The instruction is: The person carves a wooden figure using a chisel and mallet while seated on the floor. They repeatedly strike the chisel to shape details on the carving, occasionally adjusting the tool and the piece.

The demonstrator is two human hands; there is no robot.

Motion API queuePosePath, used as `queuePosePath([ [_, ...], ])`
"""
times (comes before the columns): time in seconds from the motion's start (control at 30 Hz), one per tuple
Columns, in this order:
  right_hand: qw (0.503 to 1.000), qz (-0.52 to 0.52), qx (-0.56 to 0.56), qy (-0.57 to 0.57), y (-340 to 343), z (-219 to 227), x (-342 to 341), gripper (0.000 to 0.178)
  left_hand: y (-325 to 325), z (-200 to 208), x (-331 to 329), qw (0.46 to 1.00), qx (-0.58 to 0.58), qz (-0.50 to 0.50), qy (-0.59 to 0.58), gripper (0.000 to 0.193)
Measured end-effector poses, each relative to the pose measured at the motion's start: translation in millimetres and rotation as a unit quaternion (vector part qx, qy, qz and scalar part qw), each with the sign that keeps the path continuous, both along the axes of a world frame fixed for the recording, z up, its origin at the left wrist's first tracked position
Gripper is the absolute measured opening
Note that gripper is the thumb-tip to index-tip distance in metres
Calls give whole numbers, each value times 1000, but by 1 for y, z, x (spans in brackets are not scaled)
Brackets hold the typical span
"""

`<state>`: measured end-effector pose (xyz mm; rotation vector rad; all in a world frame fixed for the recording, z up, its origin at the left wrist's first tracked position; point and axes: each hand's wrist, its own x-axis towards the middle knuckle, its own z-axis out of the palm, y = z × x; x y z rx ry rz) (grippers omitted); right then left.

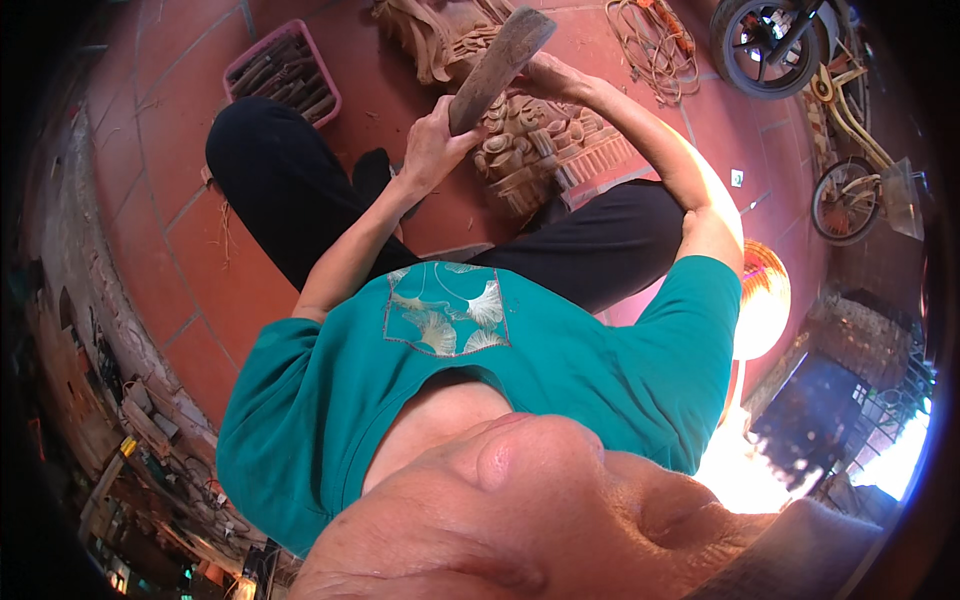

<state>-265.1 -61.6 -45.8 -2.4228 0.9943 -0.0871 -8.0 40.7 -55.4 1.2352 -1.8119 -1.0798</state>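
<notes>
The left hand (436, 145) is curled tight around the low end of a wood bar (503, 70). The bar tilts up over the carved wood (545, 145), in front of the legs (625, 235). The right hand (550, 78) is near the bar's top; its fingers are hidden, so I can't tell its grip.

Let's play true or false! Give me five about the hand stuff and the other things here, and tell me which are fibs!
1. The left hand grips a wooden bar. True.
2. The pink basket is empty. False: the pink basket holds long dark pieces.
3. The shirt is blue-green. True.
4. The carving is bright blue. False: the carving is brown.
5. A black-tyred wheel shows at top right. True.
</notes>
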Motion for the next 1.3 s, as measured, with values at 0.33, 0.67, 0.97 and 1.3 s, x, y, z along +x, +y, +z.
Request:
queuePosePath([
  [0.33, 999, -27, 21, 36, -2, -3, -4, 21, -4, -2, 2, 999, 35, -16, 15, 47],
  [0.67, 965, -128, 151, -169, 4, -7, -33, 21, -7, 11, 8, 994, 62, 40, 77, 53],
  [0.97, 997, -48, 50, -38, 9, 13, -11, 19, 0, 24, 5, 997, -6, 26, 69, 51],
  [1.3, 992, -90, 80, -31, 9, 7, -12, 27, 7, 3, -1, 999, -15, -33, -4, 50],
])
